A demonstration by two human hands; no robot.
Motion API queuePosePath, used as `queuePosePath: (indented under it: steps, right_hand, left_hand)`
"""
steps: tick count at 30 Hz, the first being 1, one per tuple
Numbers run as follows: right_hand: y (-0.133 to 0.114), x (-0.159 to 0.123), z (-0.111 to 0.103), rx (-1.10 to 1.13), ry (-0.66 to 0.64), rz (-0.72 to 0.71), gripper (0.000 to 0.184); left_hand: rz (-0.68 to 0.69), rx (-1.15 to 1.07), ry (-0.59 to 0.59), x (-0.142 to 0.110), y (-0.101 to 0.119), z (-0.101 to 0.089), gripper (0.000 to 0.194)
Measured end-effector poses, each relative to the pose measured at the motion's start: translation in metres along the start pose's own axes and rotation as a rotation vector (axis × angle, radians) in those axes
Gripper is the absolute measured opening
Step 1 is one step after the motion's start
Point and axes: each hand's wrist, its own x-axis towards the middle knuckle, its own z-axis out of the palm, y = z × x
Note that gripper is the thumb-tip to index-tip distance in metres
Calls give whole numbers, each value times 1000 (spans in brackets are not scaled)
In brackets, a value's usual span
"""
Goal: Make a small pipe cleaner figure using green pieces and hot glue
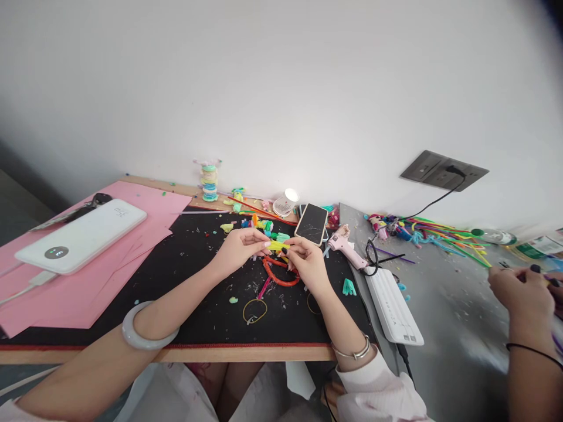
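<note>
A short bundle of yellow pipe cleaner (278, 245) is stretched between my two hands above the black mat (189, 305). My left hand (240, 252) pinches its left end between thumb and fingers. At the other end, my right hand (308, 264) grips it with closed fingertips. Below them lies an orange-red loop (284, 282), partly covered by my right hand, with a pink piece (264, 288) beside it. Nearer me is a thin yellow ring (254, 311). Several colourful pipe cleaner pieces (264, 224) lie just behind my hands.
Pink sheets (145, 234) and a white power bank (88, 234) cover the left side. Behind stand a striped column (210, 183) and a white cup (285, 203). A phone (311, 223), a pink glue gun (348, 249) and another power bank (394, 308) are right, near another person's hand (523, 293).
</note>
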Motion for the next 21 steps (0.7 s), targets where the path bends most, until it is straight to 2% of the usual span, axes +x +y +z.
queuePosePath:
  steps: [5, 11, 15, 21]
  right_hand:
    - [-2, 0, 0, 10, 18, 1, 29]
    - [4, 1, -1, 14, 15, 15, 20]
    - [5, 2, -1, 14, 26, 13, 22]
    - [0, 3, -6, 0, 164, -53, 21]
  left_hand:
    - [-14, -39, 18, 1, 0, -1, 29]
    - [-22, -69, 10, 1, -1, 0, 32]
    - [-20, -69, 13, 1, 1, 0, 34]
    - [27, -104, 242, 4, 4, -6, 34]
